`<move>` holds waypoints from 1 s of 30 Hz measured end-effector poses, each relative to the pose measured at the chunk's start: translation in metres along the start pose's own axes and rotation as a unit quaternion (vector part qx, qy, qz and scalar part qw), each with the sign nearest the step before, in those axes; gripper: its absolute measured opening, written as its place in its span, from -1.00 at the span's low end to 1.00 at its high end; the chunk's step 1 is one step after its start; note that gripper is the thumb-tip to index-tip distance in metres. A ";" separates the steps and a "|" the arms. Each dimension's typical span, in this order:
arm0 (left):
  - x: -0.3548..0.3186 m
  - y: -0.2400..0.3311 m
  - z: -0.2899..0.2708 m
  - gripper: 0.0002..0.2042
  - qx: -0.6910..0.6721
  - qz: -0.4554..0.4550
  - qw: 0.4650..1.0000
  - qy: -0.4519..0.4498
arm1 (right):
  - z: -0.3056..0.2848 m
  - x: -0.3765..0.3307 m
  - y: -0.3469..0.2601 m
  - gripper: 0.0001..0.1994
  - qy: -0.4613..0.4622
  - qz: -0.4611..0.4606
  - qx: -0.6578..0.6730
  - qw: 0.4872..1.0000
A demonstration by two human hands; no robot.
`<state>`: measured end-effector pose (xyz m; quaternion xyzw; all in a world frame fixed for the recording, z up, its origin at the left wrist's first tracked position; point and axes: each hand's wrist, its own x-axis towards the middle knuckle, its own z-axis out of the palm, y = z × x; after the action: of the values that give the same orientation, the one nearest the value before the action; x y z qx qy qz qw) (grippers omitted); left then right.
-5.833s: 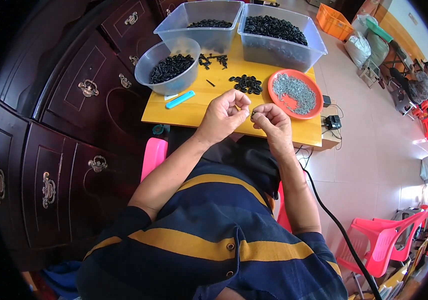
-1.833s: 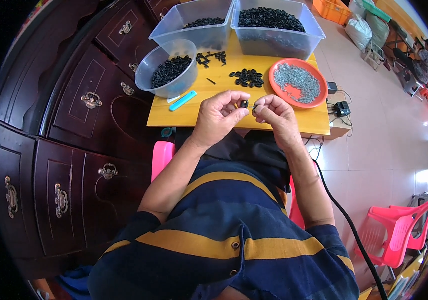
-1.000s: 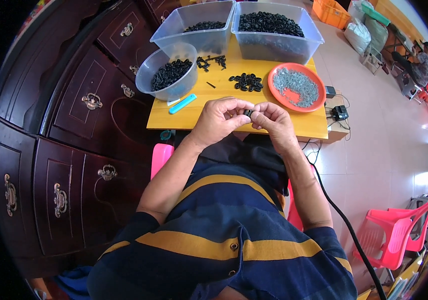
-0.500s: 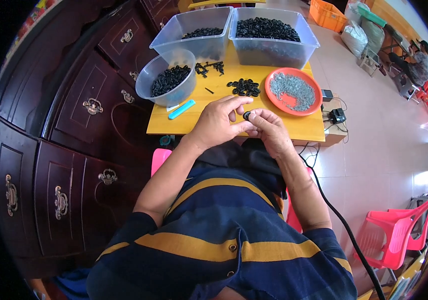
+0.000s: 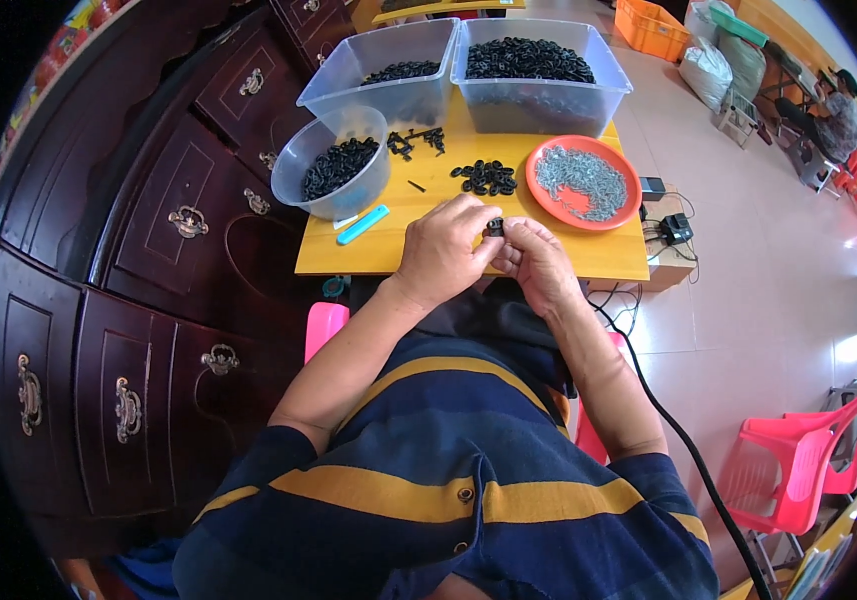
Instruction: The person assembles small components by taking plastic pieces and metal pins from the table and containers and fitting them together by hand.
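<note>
Fingers point(image 5: 471, 214) tighter around piece point(image 5: 496, 227), near table edge point(image 5: 349, 271)

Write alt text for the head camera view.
A person's left hand and right hand hold a small black part at a yellow table. Beyond are loose black ovals, an orange plate of grey bits, and three translucent tubs of black pieces.

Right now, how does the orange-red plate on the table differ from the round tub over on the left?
The orange-red plate is brightly coloured, while the round tub is pale and see-through. The plate is shallow; the tub has tall walls. The plate holds small grey pieces, the tub black pieces. Both are round and stand on the yellow table.
</note>
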<state>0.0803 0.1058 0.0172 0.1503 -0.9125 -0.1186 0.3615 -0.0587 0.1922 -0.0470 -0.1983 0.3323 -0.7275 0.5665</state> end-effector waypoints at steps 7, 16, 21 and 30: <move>0.001 -0.002 -0.002 -0.74 -0.014 -0.004 0.999 -0.029 | 0.000 0.000 -0.001 -0.85 0.019 0.003 -0.032 0.999; 0.004 -0.005 0.000 -0.76 -0.038 -0.017 0.998 -0.040 | -0.005 0.001 0.003 -0.83 0.008 -0.034 -0.066 0.997; 0.005 -0.005 0.002 -0.79 -0.028 0.003 0.999 -0.038 | -0.005 0.000 0.008 -0.84 0.024 -0.063 -0.081 0.994; 0.008 -0.008 0.004 -0.82 -0.102 -0.019 0.994 -0.045 | 0.001 -0.001 0.008 -0.82 0.058 -0.091 -0.074 0.991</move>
<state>0.0732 0.0963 0.0169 0.1248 -0.9078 -0.2248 0.3314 -0.0522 0.1918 -0.0515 -0.2268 0.3978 -0.7600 0.4612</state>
